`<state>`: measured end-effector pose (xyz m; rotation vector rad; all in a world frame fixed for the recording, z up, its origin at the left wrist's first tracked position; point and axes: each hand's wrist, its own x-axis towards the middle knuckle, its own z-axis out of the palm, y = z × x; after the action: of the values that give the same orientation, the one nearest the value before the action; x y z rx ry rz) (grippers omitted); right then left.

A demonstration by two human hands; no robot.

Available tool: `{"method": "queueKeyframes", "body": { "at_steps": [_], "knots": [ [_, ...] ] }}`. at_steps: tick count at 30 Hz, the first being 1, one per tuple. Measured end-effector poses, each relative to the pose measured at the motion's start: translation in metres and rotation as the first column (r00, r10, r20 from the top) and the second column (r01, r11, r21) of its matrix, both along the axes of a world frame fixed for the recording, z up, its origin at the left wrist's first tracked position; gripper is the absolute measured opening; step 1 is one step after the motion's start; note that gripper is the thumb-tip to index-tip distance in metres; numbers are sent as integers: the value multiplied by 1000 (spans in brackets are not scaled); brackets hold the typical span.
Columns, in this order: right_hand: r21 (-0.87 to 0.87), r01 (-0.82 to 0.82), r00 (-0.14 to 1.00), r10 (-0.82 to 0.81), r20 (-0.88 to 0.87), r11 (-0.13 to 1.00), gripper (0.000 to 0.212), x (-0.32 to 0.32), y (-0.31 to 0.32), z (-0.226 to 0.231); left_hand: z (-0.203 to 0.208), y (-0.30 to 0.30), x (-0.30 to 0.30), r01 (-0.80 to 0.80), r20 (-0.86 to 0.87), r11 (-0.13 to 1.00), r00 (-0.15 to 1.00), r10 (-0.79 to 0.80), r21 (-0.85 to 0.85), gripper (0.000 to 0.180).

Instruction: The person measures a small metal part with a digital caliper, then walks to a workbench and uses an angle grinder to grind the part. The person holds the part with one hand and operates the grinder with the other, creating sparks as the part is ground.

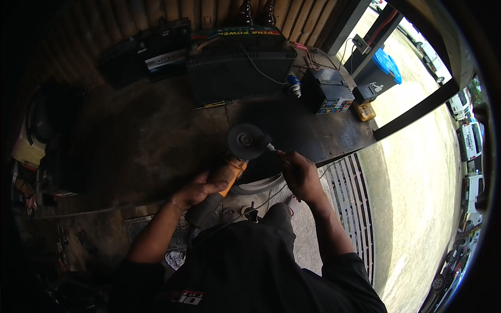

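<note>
An angle grinder (229,175) with an orange and black body is in my left hand (198,189), whose fingers wrap round the casing. Its round grey disc (245,141) faces up over the bench edge. My right hand (301,176) is closed round a slim tool with a shiny metal part (270,148). The tool's dark end meets or overlaps the disc's right edge; whether they touch I cannot tell. Most of the tool is hidden in my fist. A cable (261,204) runs beneath my hands.
Large black batteries (240,73) stand along the back of the dark workbench (141,130). A yellow-handled tool (214,105), a spray can (294,86), a boxy charger-like unit (329,91) and a yellow meter-like device (365,110) lie nearby. A metal floor grate (350,193) is at right.
</note>
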<state>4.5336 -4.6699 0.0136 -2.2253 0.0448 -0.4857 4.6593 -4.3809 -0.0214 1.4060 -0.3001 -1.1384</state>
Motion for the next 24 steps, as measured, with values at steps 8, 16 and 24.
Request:
{"method": "queueKeyframes", "body": {
  "at_steps": [8,16,24],
  "knots": [
    [-22,42,999,-42,-1,999,18,-3,3,-3,-2,0,0,-5,-10,1000,1000,5,6,54],
    [3,58,998,-58,0,998,16,-6,5,-10,-4,1,0,-18,-23,1000,1000,19,13,53],
    [16,71,997,-71,25,997,15,-7,11,-12,-8,2,2,8,0,1000,1000,-8,14,54]
  ]
}}
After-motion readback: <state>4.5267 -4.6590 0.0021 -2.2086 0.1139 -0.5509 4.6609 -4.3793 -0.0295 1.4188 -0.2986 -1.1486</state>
